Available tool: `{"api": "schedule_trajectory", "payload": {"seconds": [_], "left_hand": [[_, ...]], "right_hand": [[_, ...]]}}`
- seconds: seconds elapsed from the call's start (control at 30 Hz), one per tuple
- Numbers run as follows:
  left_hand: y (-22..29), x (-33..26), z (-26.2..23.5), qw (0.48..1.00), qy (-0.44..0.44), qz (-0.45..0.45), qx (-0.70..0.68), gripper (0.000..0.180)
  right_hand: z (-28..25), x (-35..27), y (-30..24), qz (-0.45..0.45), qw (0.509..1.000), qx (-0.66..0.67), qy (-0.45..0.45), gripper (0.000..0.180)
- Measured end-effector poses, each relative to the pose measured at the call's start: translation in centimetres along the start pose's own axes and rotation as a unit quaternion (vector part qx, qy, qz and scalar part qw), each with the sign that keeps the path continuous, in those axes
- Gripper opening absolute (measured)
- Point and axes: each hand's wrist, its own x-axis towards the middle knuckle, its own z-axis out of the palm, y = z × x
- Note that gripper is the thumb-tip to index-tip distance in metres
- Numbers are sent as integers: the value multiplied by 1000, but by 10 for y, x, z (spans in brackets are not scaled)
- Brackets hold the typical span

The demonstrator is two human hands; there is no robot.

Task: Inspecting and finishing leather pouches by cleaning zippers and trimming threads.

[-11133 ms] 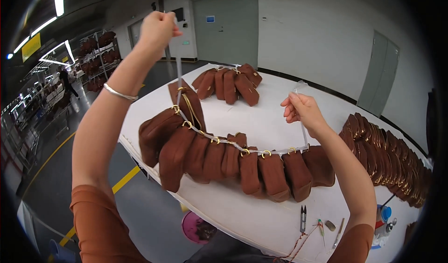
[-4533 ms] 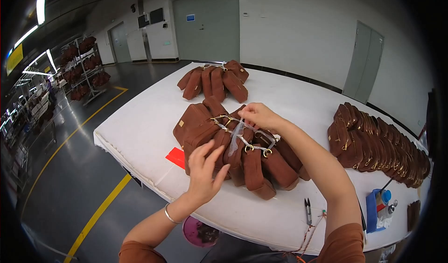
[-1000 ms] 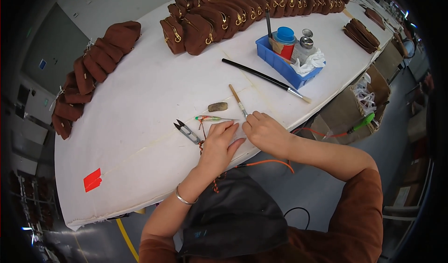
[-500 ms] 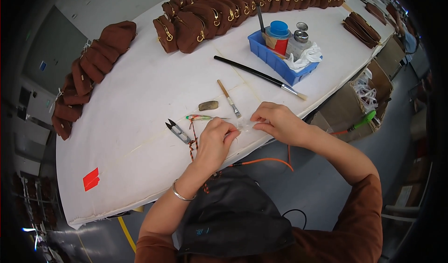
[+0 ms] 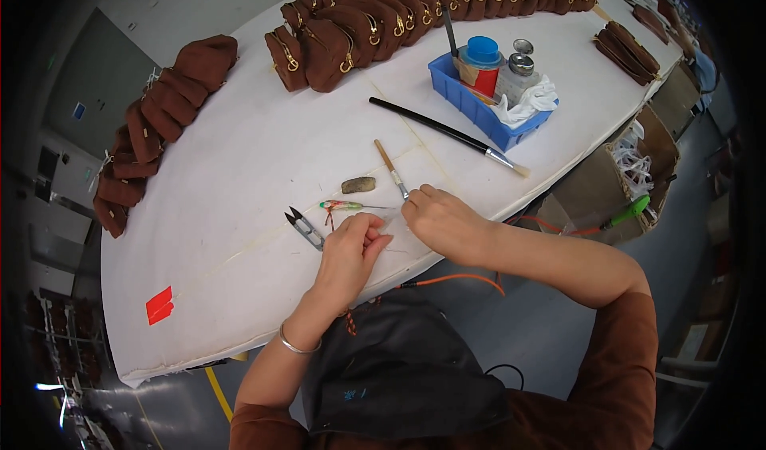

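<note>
At the near edge of the table, my left hand (image 5: 351,252) is closed in a pinch at a small clear plastic piece (image 5: 388,225), faint against the white cover. My right hand (image 5: 448,223) is closed just to its right, fingertips pointing down and inward. What those fingertips hold is hidden. Right beside them is the metal end of a small wooden-handled brush (image 5: 386,158). Left of my left hand are thread snips (image 5: 304,227) with dark blades. A thin pointed tool with a green and red handle (image 5: 341,205) lies beyond it, close to a brownish block (image 5: 358,184).
Farther right, a blue tray (image 5: 471,103) holds a jar, a metal-topped bottle and white cloth. A long black brush (image 5: 435,129) lies before it. Brown pouches (image 5: 327,51) line the back, with more brown pieces (image 5: 159,107) at left. An open box (image 5: 638,163) stands beside the table.
Both hands have shifted left, the right one more, closing the gap between them. My right hand has turned its fingers downward. The clear plastic, earlier stretched between both hands, is now mostly covered.
</note>
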Motion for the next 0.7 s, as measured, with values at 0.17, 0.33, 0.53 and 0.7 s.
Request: {"api": "schedule_trajectory", "payload": {"seconds": [0.17, 0.33, 0.53, 0.7], "left_hand": [[-4, 4, -1, 999, -22, 26, 22, 15], [-7, 4, -1, 995, -9, 70, 68, 10], [-4, -4, -12, 992, -53, 91, 68, 8], [-4, -19, -13, 994, -44, 89, 42, 11]], "right_hand": [[0, 5, 5, -19, 1000, -10, -14, 20], [-13, 1, 16, -13, 988, 116, -101, 13], [-11, -5, 10, 50, 976, 213, -7, 12], [-2, -6, 2, -5, 993, 115, 6, 16]]}}
